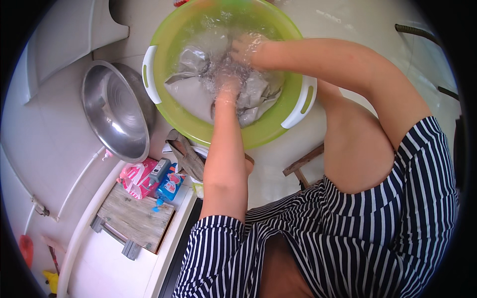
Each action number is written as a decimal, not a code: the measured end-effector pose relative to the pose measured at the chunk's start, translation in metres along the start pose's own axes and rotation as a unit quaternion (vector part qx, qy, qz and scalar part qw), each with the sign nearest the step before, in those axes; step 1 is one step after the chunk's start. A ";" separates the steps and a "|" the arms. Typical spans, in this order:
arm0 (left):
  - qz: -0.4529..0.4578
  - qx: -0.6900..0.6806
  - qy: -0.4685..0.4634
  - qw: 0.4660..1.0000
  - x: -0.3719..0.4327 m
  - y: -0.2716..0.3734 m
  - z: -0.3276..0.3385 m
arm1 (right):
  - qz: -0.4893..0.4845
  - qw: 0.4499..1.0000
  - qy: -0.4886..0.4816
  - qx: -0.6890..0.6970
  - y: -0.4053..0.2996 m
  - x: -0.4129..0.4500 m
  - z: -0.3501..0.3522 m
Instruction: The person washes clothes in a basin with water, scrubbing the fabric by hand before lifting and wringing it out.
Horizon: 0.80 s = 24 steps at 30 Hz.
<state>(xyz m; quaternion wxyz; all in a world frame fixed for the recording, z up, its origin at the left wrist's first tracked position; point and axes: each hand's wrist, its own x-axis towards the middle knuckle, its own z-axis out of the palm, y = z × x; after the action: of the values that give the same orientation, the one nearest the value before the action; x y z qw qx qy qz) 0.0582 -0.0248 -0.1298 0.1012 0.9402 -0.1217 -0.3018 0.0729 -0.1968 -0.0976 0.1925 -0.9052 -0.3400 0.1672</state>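
Observation:
Before me stands a green plastic tub (261,138) with white handles, holding churning water and grey cloth (190,95). My left hand (228,83) reaches into the middle of the tub, its fingers hidden by splashing water and cloth. To its upper right, my right hand (249,46) is in the water near the tub's right side, blurred by the splashes. Some of its fingers show, spread above the cloth. Whether either hand grips the cloth cannot be told.
A steel basin (115,111) leans at the tub's left. Below it are a pink pack (138,177), a blue bottle (170,184), a grey bottle (159,169) and a wooden board (132,212). A grey shoe (186,156) lies by the tub's lower rim; a wooden stool (303,160) stands lower right.

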 end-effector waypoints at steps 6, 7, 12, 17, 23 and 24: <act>-0.271 -0.725 0.172 0.609 -0.084 0.086 -0.057 | 0.057 0.978 0.196 0.036 -0.033 -0.021 -0.046; -0.306 -0.782 0.130 0.526 -0.089 0.091 -0.059 | 0.044 0.972 0.215 0.079 -0.044 -0.024 -0.058; -0.095 -0.935 -0.035 0.341 -0.107 0.065 -0.075 | -0.122 0.920 0.316 0.197 -0.144 -0.041 -0.128; -0.152 -0.922 0.022 0.356 -0.102 0.049 -0.055 | -0.193 0.910 0.289 0.225 -0.128 -0.040 -0.090; -0.225 -0.811 0.224 0.492 -0.096 0.040 -0.031 | 0.060 0.971 0.222 0.060 -0.009 -0.018 -0.040; -0.228 -0.812 0.214 0.493 -0.091 0.051 -0.030 | 0.116 0.967 0.222 0.042 0.005 -0.027 -0.026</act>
<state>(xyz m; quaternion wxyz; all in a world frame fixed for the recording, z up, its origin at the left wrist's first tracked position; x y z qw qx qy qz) -0.0046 -0.0430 -0.0434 0.7708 0.4734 0.4207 -0.0689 0.0677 -0.2250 -0.0729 0.2801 -0.9440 -0.1742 -0.0025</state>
